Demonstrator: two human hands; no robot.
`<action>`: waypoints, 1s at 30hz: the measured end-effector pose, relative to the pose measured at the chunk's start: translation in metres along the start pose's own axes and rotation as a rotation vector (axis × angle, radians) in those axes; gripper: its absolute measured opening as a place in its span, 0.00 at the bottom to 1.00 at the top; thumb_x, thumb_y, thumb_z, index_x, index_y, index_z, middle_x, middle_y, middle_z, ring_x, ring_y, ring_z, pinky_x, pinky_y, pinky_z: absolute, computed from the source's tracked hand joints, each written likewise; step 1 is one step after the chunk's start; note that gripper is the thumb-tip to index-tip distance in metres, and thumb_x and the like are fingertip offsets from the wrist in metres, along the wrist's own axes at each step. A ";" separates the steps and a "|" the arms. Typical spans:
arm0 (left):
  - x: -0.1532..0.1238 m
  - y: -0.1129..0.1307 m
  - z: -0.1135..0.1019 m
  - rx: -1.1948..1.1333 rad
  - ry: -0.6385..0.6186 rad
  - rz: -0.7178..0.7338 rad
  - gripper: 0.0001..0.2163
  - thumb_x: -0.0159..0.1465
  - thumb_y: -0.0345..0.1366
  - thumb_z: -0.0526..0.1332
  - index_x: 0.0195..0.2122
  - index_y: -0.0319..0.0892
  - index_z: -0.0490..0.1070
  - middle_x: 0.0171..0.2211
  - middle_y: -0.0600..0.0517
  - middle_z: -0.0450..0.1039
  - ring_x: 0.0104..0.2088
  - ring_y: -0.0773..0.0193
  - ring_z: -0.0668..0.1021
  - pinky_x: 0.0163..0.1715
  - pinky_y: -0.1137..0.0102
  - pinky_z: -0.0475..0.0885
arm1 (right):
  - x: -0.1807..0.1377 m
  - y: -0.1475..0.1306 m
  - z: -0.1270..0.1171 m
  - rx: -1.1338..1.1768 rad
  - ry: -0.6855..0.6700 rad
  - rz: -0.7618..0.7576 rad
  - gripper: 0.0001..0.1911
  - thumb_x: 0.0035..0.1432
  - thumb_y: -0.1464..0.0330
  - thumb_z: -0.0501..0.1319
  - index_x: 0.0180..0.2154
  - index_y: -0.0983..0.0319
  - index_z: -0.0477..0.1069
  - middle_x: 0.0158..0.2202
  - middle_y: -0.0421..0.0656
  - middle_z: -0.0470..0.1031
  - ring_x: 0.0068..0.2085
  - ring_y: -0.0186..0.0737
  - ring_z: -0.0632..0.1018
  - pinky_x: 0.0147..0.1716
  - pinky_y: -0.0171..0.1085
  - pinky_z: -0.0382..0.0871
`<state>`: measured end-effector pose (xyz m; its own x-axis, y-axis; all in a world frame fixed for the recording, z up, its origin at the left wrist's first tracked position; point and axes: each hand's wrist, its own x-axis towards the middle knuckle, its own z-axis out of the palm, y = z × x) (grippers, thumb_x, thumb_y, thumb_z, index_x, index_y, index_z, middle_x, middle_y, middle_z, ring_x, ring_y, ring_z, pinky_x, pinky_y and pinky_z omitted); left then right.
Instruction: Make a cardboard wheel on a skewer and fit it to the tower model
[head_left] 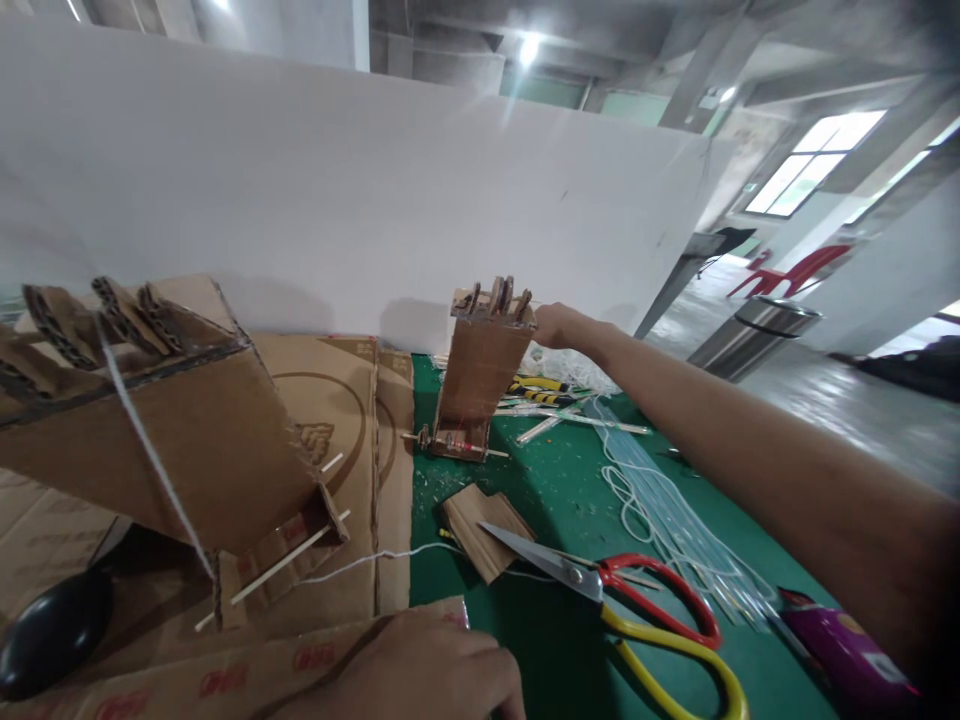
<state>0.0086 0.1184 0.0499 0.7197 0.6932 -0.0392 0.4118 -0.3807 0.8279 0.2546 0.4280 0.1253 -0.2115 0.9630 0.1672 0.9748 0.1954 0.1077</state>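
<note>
My right hand (553, 326) reaches far forward to the top right corner of a narrow cardboard tower (486, 370). It grips the tower there, with its fingertips hidden behind it. Slotted cardboard pieces stick up from the tower's top, and a thin stick crosses its foot. Low in the view, my left hand (420, 668) is curled over a cardboard piece with red print (225, 682); part of its fingers is out of sight. A larger cardboard structure (172, 440) leans on the left, with a white string (146, 440) running down its front.
Scissors with red and yellow handles (576, 577) lie open on the green mat (555, 490), their blade over a small cardboard scrap (486, 530). Clear sticks (675, 520), yellow-black pliers (540, 390), a purple packet (847, 655) and a black rounded object (56, 630) lie around. A white partition (337, 200) stands behind.
</note>
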 end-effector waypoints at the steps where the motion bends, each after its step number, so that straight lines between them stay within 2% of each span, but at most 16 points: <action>1: 0.001 0.002 -0.002 -0.010 -0.003 -0.013 0.09 0.67 0.39 0.60 0.45 0.42 0.72 0.43 0.49 0.74 0.37 0.62 0.77 0.36 0.65 0.75 | -0.005 -0.001 -0.003 0.013 -0.028 0.005 0.15 0.66 0.64 0.60 0.51 0.63 0.69 0.51 0.47 0.72 0.46 0.44 0.76 0.44 0.47 0.74; 2: 0.002 0.004 -0.005 -0.026 0.000 -0.039 0.07 0.66 0.38 0.61 0.41 0.41 0.73 0.36 0.52 0.74 0.32 0.65 0.76 0.31 0.70 0.73 | -0.013 -0.002 -0.007 0.031 -0.051 0.013 0.14 0.66 0.64 0.59 0.51 0.62 0.69 0.51 0.47 0.72 0.46 0.44 0.76 0.44 0.47 0.74; 4: 0.005 0.008 -0.008 -0.087 0.023 -0.125 0.03 0.62 0.35 0.62 0.33 0.42 0.73 0.23 0.59 0.67 0.24 0.70 0.70 0.21 0.76 0.63 | -0.033 -0.006 -0.015 0.078 -0.066 0.034 0.14 0.66 0.64 0.59 0.51 0.62 0.69 0.52 0.47 0.72 0.46 0.44 0.76 0.45 0.47 0.73; 6: 0.007 0.012 -0.009 -0.230 0.118 -0.256 0.05 0.61 0.33 0.60 0.28 0.42 0.70 0.20 0.61 0.61 0.22 0.72 0.65 0.20 0.76 0.57 | -0.065 -0.016 -0.025 0.145 -0.067 0.049 0.13 0.67 0.63 0.58 0.50 0.61 0.70 0.51 0.47 0.72 0.46 0.43 0.76 0.46 0.47 0.73; 8: 0.009 0.012 -0.007 -0.352 0.255 -0.312 0.05 0.60 0.34 0.59 0.27 0.42 0.68 0.20 0.61 0.59 0.23 0.71 0.63 0.22 0.76 0.57 | -0.109 -0.032 -0.033 0.251 -0.100 0.026 0.12 0.66 0.62 0.58 0.45 0.63 0.72 0.46 0.46 0.74 0.43 0.42 0.77 0.44 0.46 0.72; 10: 0.009 0.010 -0.005 -0.372 0.377 -0.291 0.05 0.60 0.35 0.59 0.28 0.42 0.68 0.21 0.60 0.59 0.23 0.70 0.63 0.23 0.75 0.57 | -0.160 -0.054 -0.039 0.403 -0.192 -0.045 0.14 0.67 0.60 0.56 0.38 0.63 0.74 0.35 0.44 0.77 0.34 0.39 0.77 0.37 0.40 0.72; 13: 0.007 0.006 -0.004 -0.244 0.496 -0.193 0.05 0.58 0.35 0.62 0.27 0.42 0.71 0.21 0.59 0.61 0.23 0.70 0.64 0.24 0.75 0.57 | -0.231 -0.087 -0.038 0.641 -0.372 -0.144 0.17 0.66 0.57 0.53 0.34 0.58 0.75 0.30 0.38 0.77 0.30 0.35 0.76 0.27 0.31 0.70; 14: 0.006 0.005 -0.003 -0.190 0.521 -0.146 0.05 0.58 0.34 0.63 0.26 0.42 0.71 0.22 0.59 0.61 0.23 0.70 0.64 0.24 0.75 0.57 | -0.249 -0.096 -0.035 0.728 -0.404 -0.138 0.16 0.66 0.59 0.52 0.33 0.58 0.74 0.28 0.38 0.76 0.29 0.33 0.75 0.26 0.30 0.69; 16: 0.005 0.005 -0.004 -0.105 0.545 -0.072 0.07 0.58 0.33 0.64 0.23 0.41 0.71 0.22 0.59 0.62 0.23 0.70 0.64 0.23 0.75 0.57 | -0.273 -0.109 -0.026 1.101 -0.527 -0.069 0.14 0.64 0.58 0.55 0.34 0.60 0.72 0.26 0.38 0.71 0.26 0.31 0.71 0.22 0.28 0.64; 19: 0.004 0.005 -0.004 -0.014 0.547 -0.040 0.09 0.58 0.31 0.65 0.21 0.41 0.70 0.22 0.58 0.62 0.22 0.71 0.65 0.23 0.76 0.58 | -0.283 -0.114 -0.013 1.368 -0.654 0.057 0.14 0.59 0.56 0.61 0.33 0.61 0.69 0.23 0.36 0.65 0.23 0.30 0.67 0.17 0.26 0.60; 23: 0.006 0.006 -0.003 0.123 0.517 -0.042 0.10 0.58 0.27 0.65 0.21 0.41 0.69 0.22 0.58 0.65 0.23 0.71 0.68 0.23 0.76 0.59 | -0.280 -0.112 -0.007 1.369 -0.710 0.115 0.15 0.57 0.55 0.63 0.31 0.61 0.69 0.26 0.37 0.69 0.22 0.29 0.66 0.15 0.27 0.58; 27: 0.005 0.004 -0.001 0.325 0.499 -0.004 0.10 0.56 0.24 0.66 0.21 0.40 0.68 0.21 0.58 0.64 0.22 0.70 0.67 0.22 0.75 0.58 | -0.279 -0.113 -0.011 1.163 -0.585 0.018 0.10 0.58 0.61 0.63 0.30 0.61 0.73 0.23 0.36 0.68 0.25 0.31 0.66 0.23 0.30 0.59; 30: 0.004 0.002 0.001 0.470 0.470 0.114 0.09 0.59 0.27 0.66 0.23 0.41 0.69 0.22 0.56 0.66 0.23 0.68 0.68 0.23 0.73 0.60 | -0.278 -0.112 -0.015 1.108 -0.537 -0.102 0.06 0.58 0.66 0.62 0.29 0.61 0.74 0.28 0.37 0.74 0.31 0.33 0.70 0.29 0.31 0.62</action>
<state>0.0130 0.1196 0.0506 0.4971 0.7850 0.3697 0.6235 -0.6194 0.4770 0.2030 0.1357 0.0815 -0.4889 0.8374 -0.2446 0.5451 0.0743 -0.8351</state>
